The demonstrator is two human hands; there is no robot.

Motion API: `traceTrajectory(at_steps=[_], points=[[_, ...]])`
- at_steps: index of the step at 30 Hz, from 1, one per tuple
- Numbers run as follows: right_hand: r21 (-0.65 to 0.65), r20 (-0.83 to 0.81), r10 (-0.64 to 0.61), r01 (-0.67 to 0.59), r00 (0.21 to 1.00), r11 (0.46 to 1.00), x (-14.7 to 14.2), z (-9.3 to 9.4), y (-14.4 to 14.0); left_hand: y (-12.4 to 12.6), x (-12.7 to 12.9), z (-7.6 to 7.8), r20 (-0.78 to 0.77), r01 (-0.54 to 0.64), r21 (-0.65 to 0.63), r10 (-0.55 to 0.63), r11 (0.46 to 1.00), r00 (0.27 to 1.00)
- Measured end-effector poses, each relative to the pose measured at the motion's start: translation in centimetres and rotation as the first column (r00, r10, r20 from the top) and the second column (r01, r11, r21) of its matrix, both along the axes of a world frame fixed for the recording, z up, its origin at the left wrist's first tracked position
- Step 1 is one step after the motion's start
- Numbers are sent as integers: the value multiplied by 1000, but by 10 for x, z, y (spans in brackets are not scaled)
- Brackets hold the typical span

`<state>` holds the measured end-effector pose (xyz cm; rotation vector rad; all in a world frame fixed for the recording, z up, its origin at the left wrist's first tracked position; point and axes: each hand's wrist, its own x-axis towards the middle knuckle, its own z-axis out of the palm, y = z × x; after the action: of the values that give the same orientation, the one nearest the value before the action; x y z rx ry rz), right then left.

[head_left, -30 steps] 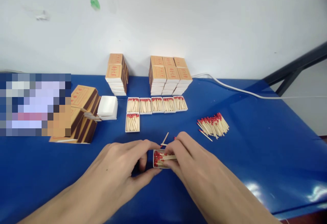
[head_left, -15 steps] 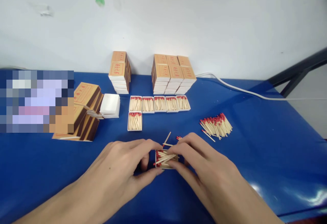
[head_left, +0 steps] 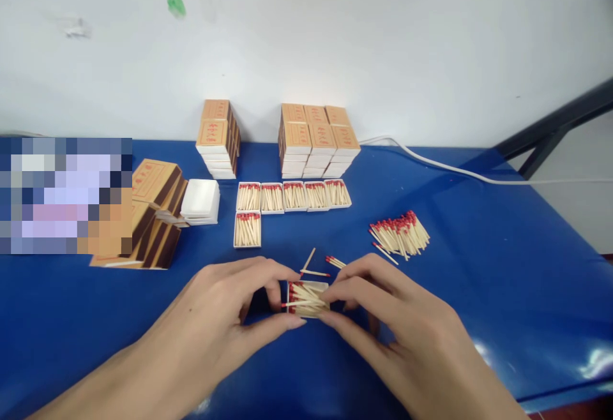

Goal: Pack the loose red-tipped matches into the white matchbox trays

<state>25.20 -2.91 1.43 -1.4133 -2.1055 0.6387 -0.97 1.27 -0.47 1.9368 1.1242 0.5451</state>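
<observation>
A white matchbox tray [head_left: 329, 287] lies sideways in front of me, with red-headed matches [head_left: 306, 295] in it, heads to the left. One match sticks out over the tray's left end. My left hand [head_left: 234, 315] grips that end, thumb on the near wall and index finger on the far wall. At the right end, the thumb and index finger of my right hand [head_left: 383, 321] close on the matches' plain ends. Just beyond the tray lie two loose matches [head_left: 313, 272] and a few more [head_left: 335, 261], partly hidden by my right hand.
Several filled trays [head_left: 294, 196] stand farther back, one tray [head_left: 248, 230] in front of them. Behind are matchbox stacks [head_left: 214, 136] [head_left: 318, 136]. To the left are white empty trays [head_left: 201, 198] and box sleeves [head_left: 156, 180]; a match pile [head_left: 402, 233] lies right. A cable [head_left: 445, 165] crosses the back.
My right fingers have drawn back a little to the right, uncovering more of the matches in the tray. My left hand keeps its grip. The whole view has shifted slightly.
</observation>
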Motion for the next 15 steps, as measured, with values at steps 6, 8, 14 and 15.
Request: traceTrajectory(at_steps=[6, 8, 14, 15], points=[[-55, -109, -34, 28, 993, 998, 0, -7, -2, 2, 1, -1, 89, -16, -3, 17, 1000, 996], [-77, -146, -53, 42, 988, 996, -2, -8, -3, 1, 0, -1, 94, -37, 42, 33, 998, 995], [-71, -215, -59, 45, 975, 996, -3, -9, 3, 2, -1, 2, 104, 85, 231, -112, 969, 988], [-87, -221, -65, 47, 973, 995, -2, -9, 4, 2, -1, 2, 91, 109, 253, -136, 961, 987]])
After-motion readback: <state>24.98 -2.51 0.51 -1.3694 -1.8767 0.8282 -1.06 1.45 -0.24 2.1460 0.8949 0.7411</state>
